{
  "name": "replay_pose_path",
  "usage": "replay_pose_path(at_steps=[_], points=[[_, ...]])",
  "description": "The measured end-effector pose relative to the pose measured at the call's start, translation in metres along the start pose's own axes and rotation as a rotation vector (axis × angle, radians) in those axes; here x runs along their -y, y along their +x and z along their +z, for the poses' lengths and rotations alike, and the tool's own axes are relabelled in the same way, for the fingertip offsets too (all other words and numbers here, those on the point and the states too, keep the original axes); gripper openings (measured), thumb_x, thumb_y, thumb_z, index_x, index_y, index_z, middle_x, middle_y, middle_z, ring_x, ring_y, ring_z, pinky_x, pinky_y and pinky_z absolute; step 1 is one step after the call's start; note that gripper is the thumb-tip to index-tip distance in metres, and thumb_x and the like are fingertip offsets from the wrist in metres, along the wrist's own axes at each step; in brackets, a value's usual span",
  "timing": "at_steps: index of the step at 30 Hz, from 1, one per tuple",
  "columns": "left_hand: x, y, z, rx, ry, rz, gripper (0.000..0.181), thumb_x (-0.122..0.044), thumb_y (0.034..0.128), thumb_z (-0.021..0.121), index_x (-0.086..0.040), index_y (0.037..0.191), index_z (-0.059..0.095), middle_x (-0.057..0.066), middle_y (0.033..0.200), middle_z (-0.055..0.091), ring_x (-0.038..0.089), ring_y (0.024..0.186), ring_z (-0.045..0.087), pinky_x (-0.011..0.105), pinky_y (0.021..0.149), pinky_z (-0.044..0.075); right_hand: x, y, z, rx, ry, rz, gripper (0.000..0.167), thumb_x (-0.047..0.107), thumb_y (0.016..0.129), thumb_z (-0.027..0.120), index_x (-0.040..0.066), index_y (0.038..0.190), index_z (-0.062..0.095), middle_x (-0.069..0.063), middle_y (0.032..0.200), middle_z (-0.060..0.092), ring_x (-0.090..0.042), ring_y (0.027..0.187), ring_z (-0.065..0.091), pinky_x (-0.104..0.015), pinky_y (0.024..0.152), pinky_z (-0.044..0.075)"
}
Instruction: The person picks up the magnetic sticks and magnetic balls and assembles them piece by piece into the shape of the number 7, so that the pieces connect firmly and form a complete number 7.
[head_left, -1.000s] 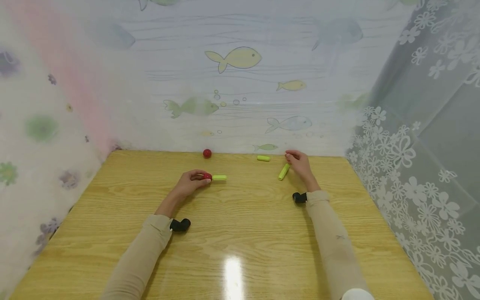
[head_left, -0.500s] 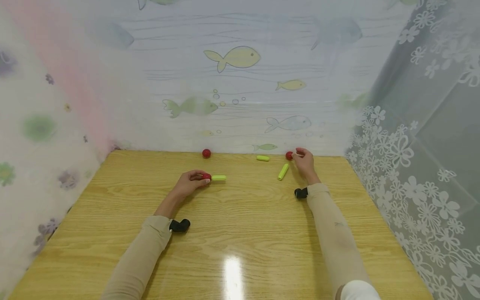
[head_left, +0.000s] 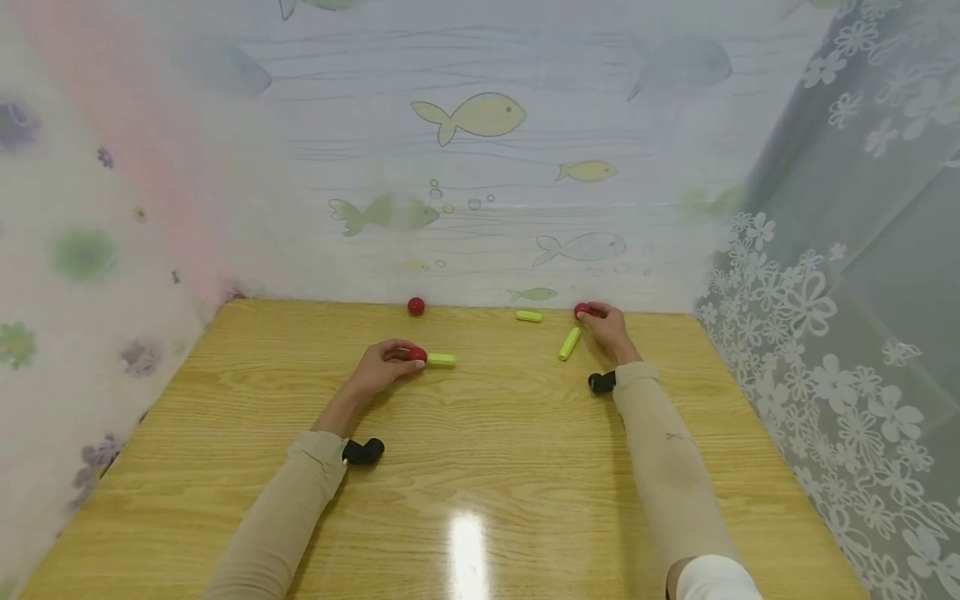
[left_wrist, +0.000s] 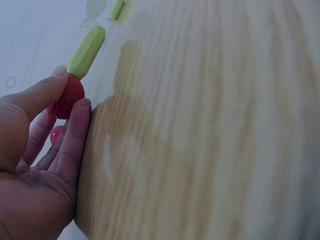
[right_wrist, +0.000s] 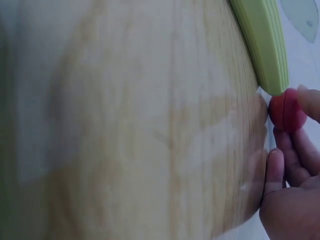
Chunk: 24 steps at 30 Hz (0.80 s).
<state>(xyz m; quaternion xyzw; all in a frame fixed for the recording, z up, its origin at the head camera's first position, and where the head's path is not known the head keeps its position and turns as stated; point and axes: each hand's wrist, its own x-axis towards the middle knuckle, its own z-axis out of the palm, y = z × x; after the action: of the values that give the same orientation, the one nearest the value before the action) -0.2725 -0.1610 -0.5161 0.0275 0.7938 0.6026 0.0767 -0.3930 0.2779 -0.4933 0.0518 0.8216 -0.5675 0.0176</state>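
My left hand (head_left: 384,367) pinches a red ball (head_left: 417,356) between thumb and fingers, low over the table. A yellow-green rod (left_wrist: 86,52) juts from that ball, its end touching it in the left wrist view. By the table's far edge, my right hand (head_left: 609,328) pinches another red ball (right_wrist: 288,110) between thumb and fingers. Just in front of that hand lies a second yellow-green rod (head_left: 569,343), slanted on the wood. A third yellow-green rod (head_left: 528,317) rests to the left of the right hand. Behind the left hand sits a loose red ball (head_left: 416,307).
The wooden table (head_left: 480,450) runs back to a curtain (head_left: 465,208) printed with fish. Patterned curtains also hang along the left and right sides. A black wrist camera (head_left: 363,452) sticks out from the left cuff, with another camera (head_left: 602,382) on the right.
The right hand first drew slightly back to the right, uncovering its red ball, then moved its fingers around the ball. The left hand has stayed nearly still with its ball and rod.
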Motion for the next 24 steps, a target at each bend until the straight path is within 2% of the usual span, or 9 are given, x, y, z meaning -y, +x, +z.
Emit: replay_pose_path(at_steps=[6, 14, 18, 24], points=[[-0.005, -0.002, 0.0, 0.015, -0.016, -0.005, 0.049, -0.015, 0.0961, 0.073, 0.003, 0.139, 0.055, 0.026, 0.132, 0.062, 0.016, 0.104, 0.063, 0.025, 0.086, 0.051, 0.0, 0.001, 0.0, 0.01, 0.0, 0.008, 0.054, 0.016, 0.103, 0.062, -0.005, 0.149, 0.045, -0.027, 0.145, 0.048, -0.033, 0.131, 0.048, -0.03, 0.102, 0.044], [-0.033, -0.021, 0.002, 0.024, -0.013, -0.019, 0.045, -0.011, 0.0973, 0.07, 0.005, 0.137, 0.055, 0.027, 0.131, 0.062, 0.022, 0.108, 0.063, 0.03, 0.089, 0.053, -0.006, 0.004, -0.001, 0.029, -0.016, -0.003, 0.05, 0.014, 0.102, 0.064, -0.005, 0.146, 0.048, -0.027, 0.143, 0.05, -0.035, 0.129, 0.05, -0.035, 0.104, 0.046], [-0.036, -0.024, 0.003, 0.022, -0.016, -0.02, 0.045, -0.012, 0.0976, 0.07, 0.005, 0.136, 0.055, 0.027, 0.13, 0.062, 0.024, 0.109, 0.063, 0.029, 0.088, 0.054, -0.009, 0.005, -0.001, 0.021, 0.001, -0.021, 0.048, 0.012, 0.101, 0.064, -0.005, 0.144, 0.05, -0.027, 0.142, 0.051, -0.032, 0.126, 0.051, -0.03, 0.1, 0.046], [-0.034, -0.023, 0.003, 0.021, -0.007, -0.023, 0.044, -0.012, 0.0976, 0.07, 0.005, 0.136, 0.056, 0.026, 0.129, 0.062, 0.02, 0.104, 0.063, 0.029, 0.088, 0.053, -0.007, 0.003, -0.002, 0.014, 0.016, -0.04, 0.046, 0.009, 0.101, 0.063, -0.008, 0.142, 0.05, -0.028, 0.142, 0.051, -0.032, 0.127, 0.051, -0.025, 0.096, 0.045]])
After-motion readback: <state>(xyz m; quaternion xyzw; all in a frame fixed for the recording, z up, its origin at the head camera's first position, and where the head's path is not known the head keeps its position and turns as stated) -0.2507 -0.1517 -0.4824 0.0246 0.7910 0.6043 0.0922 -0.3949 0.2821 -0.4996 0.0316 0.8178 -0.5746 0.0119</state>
